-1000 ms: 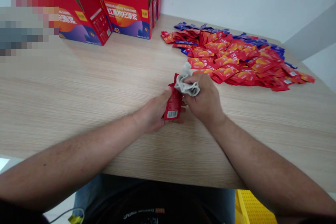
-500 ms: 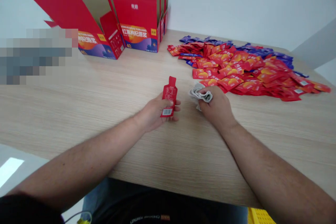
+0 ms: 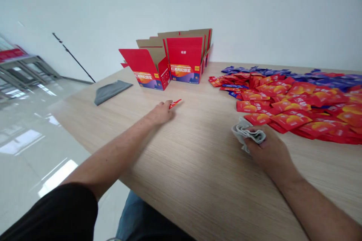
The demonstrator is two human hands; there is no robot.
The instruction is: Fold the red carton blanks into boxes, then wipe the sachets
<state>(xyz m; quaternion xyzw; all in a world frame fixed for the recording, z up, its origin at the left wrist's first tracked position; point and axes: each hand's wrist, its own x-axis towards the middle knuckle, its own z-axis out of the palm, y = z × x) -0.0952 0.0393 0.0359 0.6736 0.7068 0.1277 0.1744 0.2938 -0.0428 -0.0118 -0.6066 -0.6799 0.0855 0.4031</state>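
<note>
My left hand (image 3: 162, 113) is stretched forward over the wooden table (image 3: 198, 165), closed on a small red sachet (image 3: 175, 103) that pokes out toward the open red cartons (image 3: 169, 64). My right hand (image 3: 267, 150) rests on the table at the near edge of the sachet pile, its fingers wrapped round a crumpled grey cloth (image 3: 246, 131). The pile of several red and blue sachets (image 3: 296, 98) spreads across the right side of the table.
A flat grey bag (image 3: 111, 91) lies near the table's far left corner. The cartons stand open at the back against a white wall. A glossy floor (image 3: 25, 135) and metal frames lie to the left.
My left hand has carried the red sachet away from my body toward the cartons. My right hand with the cloth has dropped to the table beside the pile. The view has tilted up.
</note>
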